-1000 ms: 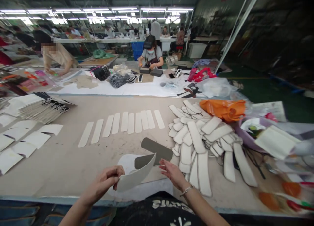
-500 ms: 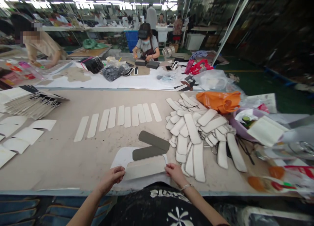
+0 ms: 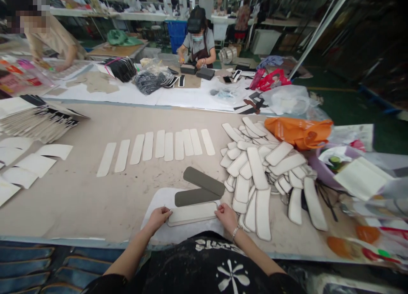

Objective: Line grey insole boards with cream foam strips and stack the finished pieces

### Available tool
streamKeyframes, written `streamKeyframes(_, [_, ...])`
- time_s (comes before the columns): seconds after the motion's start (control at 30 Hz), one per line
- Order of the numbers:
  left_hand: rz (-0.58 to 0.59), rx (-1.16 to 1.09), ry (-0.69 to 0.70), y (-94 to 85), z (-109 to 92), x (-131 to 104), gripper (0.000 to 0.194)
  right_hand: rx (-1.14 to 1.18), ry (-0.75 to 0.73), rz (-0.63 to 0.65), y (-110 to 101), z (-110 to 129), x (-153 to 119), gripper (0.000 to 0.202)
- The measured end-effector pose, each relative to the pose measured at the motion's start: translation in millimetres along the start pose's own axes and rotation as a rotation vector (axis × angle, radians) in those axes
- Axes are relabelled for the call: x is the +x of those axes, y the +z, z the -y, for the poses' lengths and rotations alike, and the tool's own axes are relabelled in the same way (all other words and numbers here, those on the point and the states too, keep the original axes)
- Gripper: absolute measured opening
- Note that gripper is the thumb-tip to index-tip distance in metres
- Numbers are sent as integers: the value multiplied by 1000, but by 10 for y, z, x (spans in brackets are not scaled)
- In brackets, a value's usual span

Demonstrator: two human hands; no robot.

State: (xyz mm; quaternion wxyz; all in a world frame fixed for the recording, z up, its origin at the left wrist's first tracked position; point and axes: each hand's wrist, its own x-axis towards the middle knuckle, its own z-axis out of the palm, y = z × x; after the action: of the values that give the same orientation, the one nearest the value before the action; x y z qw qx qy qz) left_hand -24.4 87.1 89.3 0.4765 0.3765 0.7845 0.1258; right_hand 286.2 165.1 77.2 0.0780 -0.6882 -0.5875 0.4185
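Observation:
My left hand pinches the left end of a cream-white strip with rounded corners. At the strip's right end, the fingers of my right hand are closed on its corner. The strip lies over another piece of similar shape, whose edge shows along the border. Beneath them is a white sheet on the table. Just beyond the strip, two dark grey-green rounded strips overlap at an angle.
A loose heap of pale, dark-edged strips lies right of my hands. A row of white strips spans the table ahead. White stacks stand left; an orange bag and purple basin sit right. A co-worker sits opposite.
Both hands have brought the white strip up and away from my body, onto the piece beneath, and its edges now nearly line up with it. The camera view has tilted down slightly.

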Motion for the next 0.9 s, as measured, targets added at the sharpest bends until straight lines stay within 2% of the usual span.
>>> streamKeyframes(0.23, [-15,184,-20,21,6,28,19,-62,22,59,-10,2,52,10])
streamKeyframes(0.43, [-89,318,21,73,2,2,17,-97,6,88,-24,28,55,10])
streamKeyframes(0.67, [-134,391,26,156,-6,-45,18,-110,-4,90,-33,49,47,10])
streamKeyframes(0.9, [-131,417,28,166,-39,-51,18,-122,17,71,-35,71,57,11])
